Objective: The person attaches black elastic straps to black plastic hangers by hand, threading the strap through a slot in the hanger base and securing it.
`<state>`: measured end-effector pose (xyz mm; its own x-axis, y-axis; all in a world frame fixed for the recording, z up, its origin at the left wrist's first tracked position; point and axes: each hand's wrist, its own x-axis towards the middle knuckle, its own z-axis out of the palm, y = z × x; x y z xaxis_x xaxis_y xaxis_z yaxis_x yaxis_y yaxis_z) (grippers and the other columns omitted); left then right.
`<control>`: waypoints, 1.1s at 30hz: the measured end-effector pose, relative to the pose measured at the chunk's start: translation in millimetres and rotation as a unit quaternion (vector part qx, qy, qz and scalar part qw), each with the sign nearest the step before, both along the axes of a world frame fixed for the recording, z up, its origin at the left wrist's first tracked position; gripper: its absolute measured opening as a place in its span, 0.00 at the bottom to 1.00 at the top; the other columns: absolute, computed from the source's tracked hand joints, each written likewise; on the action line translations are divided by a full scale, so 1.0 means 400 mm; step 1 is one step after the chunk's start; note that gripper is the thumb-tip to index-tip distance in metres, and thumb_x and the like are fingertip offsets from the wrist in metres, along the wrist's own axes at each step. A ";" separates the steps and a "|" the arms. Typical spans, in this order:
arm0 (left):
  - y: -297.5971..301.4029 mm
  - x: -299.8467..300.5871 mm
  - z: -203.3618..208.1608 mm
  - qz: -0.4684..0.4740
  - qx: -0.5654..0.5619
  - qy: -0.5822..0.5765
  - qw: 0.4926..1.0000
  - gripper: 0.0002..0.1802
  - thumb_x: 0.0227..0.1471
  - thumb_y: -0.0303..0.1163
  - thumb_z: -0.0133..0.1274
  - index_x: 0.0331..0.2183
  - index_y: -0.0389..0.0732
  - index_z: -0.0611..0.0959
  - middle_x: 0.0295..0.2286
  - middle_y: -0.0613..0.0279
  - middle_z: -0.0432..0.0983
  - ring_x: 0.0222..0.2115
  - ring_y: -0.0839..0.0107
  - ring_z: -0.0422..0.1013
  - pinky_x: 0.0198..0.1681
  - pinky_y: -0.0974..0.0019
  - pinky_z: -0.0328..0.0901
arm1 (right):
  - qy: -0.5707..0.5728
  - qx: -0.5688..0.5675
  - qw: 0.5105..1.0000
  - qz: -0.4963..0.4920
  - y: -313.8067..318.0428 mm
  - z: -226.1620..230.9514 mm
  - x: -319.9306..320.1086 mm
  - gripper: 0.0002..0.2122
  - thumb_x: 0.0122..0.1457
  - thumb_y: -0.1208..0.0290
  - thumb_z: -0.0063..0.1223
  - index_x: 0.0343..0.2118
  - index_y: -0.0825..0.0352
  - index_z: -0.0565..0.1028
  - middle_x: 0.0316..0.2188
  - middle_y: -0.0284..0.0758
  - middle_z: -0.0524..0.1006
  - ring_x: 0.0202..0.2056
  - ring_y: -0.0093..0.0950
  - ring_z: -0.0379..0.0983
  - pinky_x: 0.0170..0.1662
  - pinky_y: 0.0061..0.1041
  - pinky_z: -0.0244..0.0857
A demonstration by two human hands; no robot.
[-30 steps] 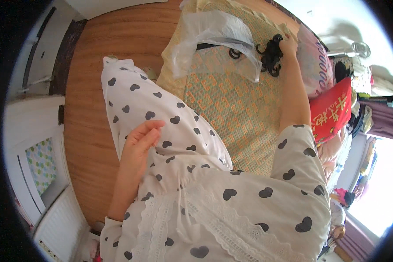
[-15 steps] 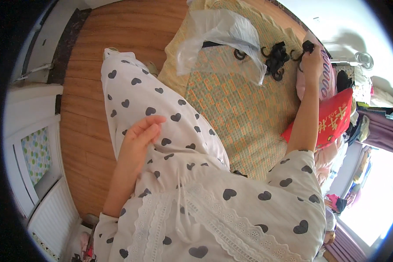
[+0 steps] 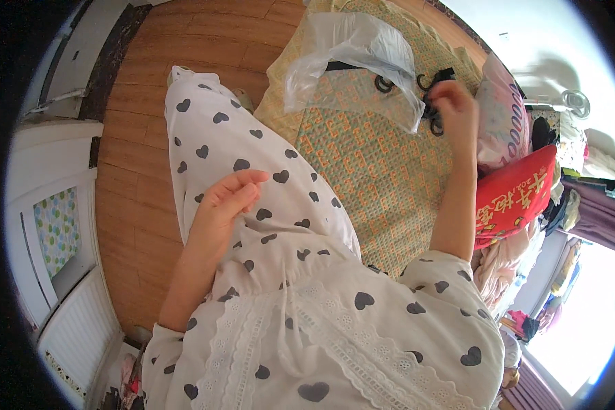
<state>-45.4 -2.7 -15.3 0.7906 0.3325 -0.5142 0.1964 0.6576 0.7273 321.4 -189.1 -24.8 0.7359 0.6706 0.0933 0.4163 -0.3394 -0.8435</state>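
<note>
Over my lap, my left hand is held with its fingers loosely stretched and the thumb close beneath them; I see nothing in it. My right hand reaches forward to a cluster of black curled pieces on the patterned mat. Its fingers bend downward and are blurred, so whether they hold a piece is unclear. The hand partly covers the cluster. Left of it lies a clear plastic bag, with another black curled piece at its edge.
A pink-and-white cushion and a red cushion lie along the right. Behind them are a white lamp and heaped clothes. Wooden floor and a white radiator are on the left.
My right hand has moved left, from beside the pink-and-white cushion with a black curled piece to above the black cluster. The left hand has hardly moved.
</note>
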 end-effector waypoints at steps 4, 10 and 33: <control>-0.026 0.067 0.047 -0.072 0.089 0.050 0.992 0.15 0.53 0.29 0.50 0.43 0.36 0.77 0.28 0.71 0.70 0.30 0.83 0.63 0.37 0.79 0.58 | 0.198 -0.090 0.947 0.236 0.091 -0.052 -0.111 0.13 0.51 0.81 0.44 0.41 0.72 0.74 0.33 0.35 0.77 0.36 0.24 0.72 0.42 0.24 0.65; 0.031 0.308 -0.116 -0.125 0.496 -0.107 0.853 0.29 0.49 0.29 0.53 0.54 0.47 0.67 0.52 0.55 0.56 0.44 0.67 0.63 0.47 0.67 0.62 | 0.153 -0.088 0.984 0.039 0.186 -0.127 0.032 0.29 0.56 0.70 0.46 0.62 0.57 0.51 0.61 0.36 0.56 0.58 0.35 0.54 0.54 0.43 0.52; 0.015 0.288 -0.166 0.026 0.707 -0.038 0.706 0.18 0.39 0.21 0.54 0.37 0.46 0.81 0.49 0.52 0.61 0.51 0.51 0.56 0.51 0.57 0.59 | -0.353 -0.297 0.887 0.027 0.202 -0.164 -0.111 0.07 0.52 0.69 0.50 0.31 0.64 0.74 0.34 0.35 0.73 0.35 0.40 0.72 0.36 0.38 0.67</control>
